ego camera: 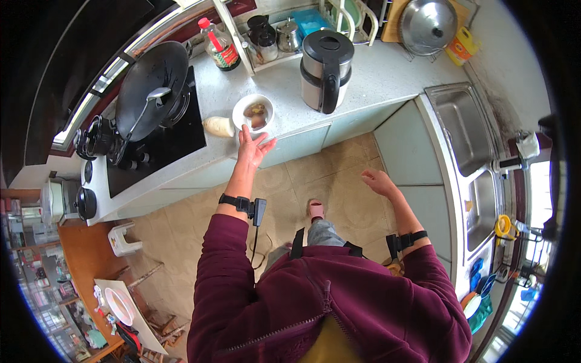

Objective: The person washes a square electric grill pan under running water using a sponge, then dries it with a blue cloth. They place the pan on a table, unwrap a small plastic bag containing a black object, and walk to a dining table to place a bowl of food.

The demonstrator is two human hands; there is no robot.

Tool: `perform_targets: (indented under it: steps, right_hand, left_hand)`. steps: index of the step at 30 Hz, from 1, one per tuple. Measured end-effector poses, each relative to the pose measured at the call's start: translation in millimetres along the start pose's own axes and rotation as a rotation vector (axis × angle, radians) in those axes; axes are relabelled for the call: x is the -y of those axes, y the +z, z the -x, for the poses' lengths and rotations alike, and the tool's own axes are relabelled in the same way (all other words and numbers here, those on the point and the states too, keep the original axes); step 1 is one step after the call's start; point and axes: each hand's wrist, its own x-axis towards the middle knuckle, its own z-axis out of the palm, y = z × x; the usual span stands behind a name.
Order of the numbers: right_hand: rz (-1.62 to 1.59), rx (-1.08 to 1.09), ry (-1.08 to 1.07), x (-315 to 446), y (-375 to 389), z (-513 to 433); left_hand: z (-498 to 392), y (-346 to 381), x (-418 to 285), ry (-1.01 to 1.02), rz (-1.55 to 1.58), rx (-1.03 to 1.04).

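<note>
On the counter, near its front edge, stands a white bowl with a few brownish pieces in it. My left hand is at the near side of this bowl, palm up and fingers spread, holding nothing. A fingertip overlaps the rim; whether it touches cannot be told. Just left of the bowl lies a peeled pale root vegetable, probably a white radish, beside the stove. My right hand hangs in the air over the floor, in front of the cabinets, its fingers loosely curled and no object visible in it.
A wok with a metal spatula sits on the black glass cooktop. Behind the bowl are a sauce bottle and a condiment rack. To the right stand a kettle and a double sink.
</note>
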Motion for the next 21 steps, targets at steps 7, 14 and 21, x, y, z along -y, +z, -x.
perform_targets:
  steps: [7, 14, 21]
  right_hand:
    - [0.076, 0.084, 0.052, -10, 10, -19]
    - [0.026, 0.073, -0.058, 30, 41, -18]
    - [0.458, 0.183, -0.179, 133, 67, -58]
  left_hand:
    - [-21, -3, 4, 0.022, 0.099, 0.067]
    - [-20, -4, -5, 0.004, 0.137, 0.142]
    - [66, -67, -24, -0.080, -0.077, 0.310]
